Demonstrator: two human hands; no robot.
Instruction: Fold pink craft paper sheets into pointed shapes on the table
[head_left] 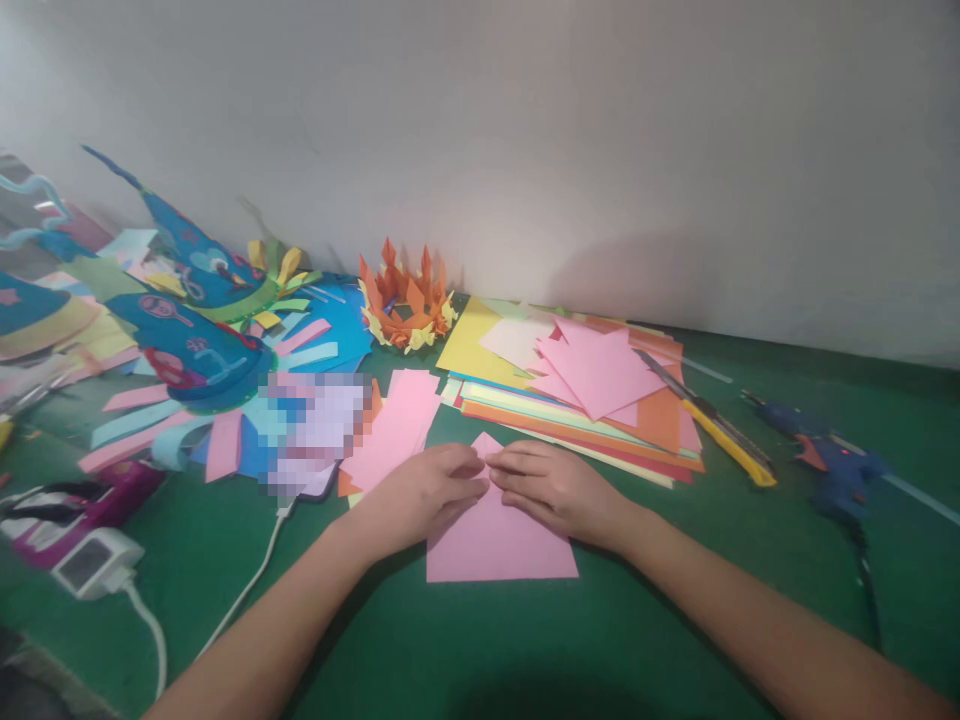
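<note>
place: craft workspace, home or workshop unclear | green counter (420,640) against plain wall (525,150) | far edge: coloured paper stack (577,420), paper crown (409,325) | toward far-left corner: cone hats (217,345) | toward right edge: glue gun (844,478), cutter (716,428)

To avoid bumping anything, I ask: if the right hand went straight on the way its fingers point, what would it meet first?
The right hand would probably meet the left hand first; the exact gap is unclear.
</note>
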